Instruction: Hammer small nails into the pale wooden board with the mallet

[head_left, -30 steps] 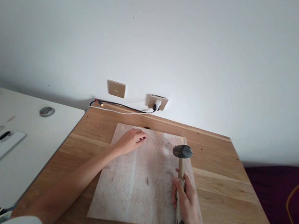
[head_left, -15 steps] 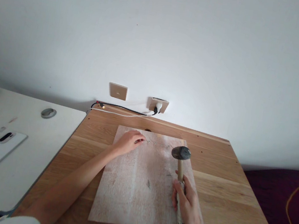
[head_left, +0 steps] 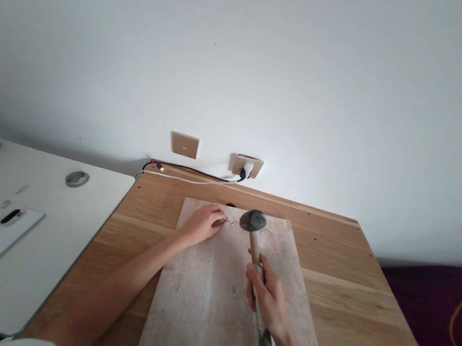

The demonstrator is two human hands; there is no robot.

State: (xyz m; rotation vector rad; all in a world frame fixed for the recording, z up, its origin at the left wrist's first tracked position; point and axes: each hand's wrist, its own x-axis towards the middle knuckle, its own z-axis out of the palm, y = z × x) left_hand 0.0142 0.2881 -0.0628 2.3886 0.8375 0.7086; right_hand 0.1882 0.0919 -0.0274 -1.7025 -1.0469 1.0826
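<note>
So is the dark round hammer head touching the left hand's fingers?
Apart. The head view shows pale board between the hammer head and the left hand.

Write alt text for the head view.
A right hand grips a wooden-handled hammer over a pale board on a wooden table, while the left hand pinches a small nail beside the hammer head.

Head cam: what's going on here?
A person works at a wooden table. The right hand grips a hammer by its handle, head up over a pale board. The left hand rests on the board's far edge, pinching something small, likely a nail, just left of the hammer head.
</note>
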